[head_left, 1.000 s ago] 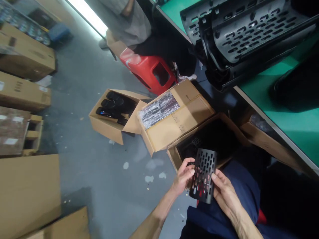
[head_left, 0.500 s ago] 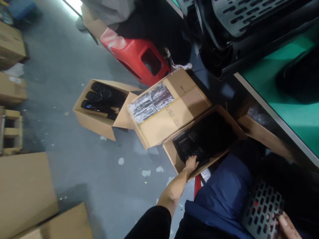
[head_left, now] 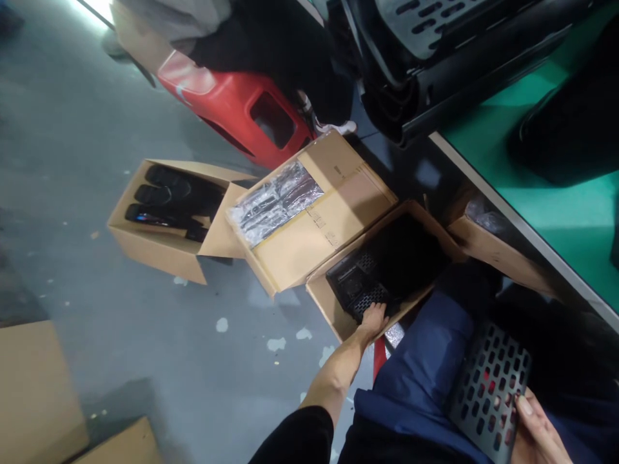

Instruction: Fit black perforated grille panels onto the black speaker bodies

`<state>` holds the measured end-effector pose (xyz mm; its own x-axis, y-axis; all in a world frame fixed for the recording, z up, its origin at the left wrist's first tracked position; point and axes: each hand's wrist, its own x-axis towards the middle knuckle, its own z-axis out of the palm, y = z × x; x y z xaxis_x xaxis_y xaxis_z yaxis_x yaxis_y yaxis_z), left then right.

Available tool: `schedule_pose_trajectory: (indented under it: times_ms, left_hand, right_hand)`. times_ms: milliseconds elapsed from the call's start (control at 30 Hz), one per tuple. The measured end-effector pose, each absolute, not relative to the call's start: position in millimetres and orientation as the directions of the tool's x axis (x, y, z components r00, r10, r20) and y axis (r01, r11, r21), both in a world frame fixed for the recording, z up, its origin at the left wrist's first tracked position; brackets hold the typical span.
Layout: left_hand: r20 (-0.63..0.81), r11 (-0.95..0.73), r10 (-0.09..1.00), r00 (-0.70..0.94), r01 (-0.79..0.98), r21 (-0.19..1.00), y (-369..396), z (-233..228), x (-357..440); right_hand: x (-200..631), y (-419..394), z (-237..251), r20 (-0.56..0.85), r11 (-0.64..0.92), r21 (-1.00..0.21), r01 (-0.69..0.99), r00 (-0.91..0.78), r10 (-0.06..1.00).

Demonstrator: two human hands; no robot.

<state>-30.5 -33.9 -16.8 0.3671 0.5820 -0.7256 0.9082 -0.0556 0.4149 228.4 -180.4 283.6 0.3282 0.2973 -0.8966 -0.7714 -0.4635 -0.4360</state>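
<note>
My left hand (head_left: pixel 372 319) reaches into an open cardboard box (head_left: pixel 329 308) on the floor, fingers resting on black slotted plastic parts (head_left: pixel 358 287) stacked inside; whether it grips one I cannot tell. My right hand (head_left: pixel 534 432) holds a black perforated plate (head_left: pixel 486 390) with oblong slots against my lap, at the lower right. My blue trousers (head_left: pixel 420 374) lie between the two hands.
A closed carton with a plastic-wrapped bundle (head_left: pixel 275 201) stands beside the open box. Another open box of black parts (head_left: pixel 164 196) lies to its left. A red stool (head_left: pixel 242 109), a seated person (head_left: pixel 203 26), a green workbench (head_left: pixel 556 187) carrying large black slotted parts (head_left: pixel 435 38).
My hands parted: the right carried the perforated plate down to my lap, the left went into the open box. The view swung left and down.
</note>
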Motion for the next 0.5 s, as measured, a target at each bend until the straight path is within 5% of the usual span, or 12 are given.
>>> schedule_pose_trajectory:
  times_ms: [267,400,500]
  left_hand:
    - [-0.665,0.313,0.734,0.141,0.798,0.515,-32.7,19.3,-60.9]
    - [-0.632,0.533,0.773,-0.047,0.589,0.608,-18.3,51.6,-90.9]
    - [-0.650,0.607,0.760,-0.013,0.372,0.702,-5.3,78.0,-100.6]
  right_hand:
    - [215.5,-160.2,307.1,-0.867,-0.470,-0.489,-0.735,0.352,0.352]
    - [214.3,-152.1,299.5,-0.874,-0.498,-0.477,-0.725,0.332,0.353]
    - [206.5,-146.2,289.9,-0.862,-0.523,-0.493,-0.695,0.312,0.399]
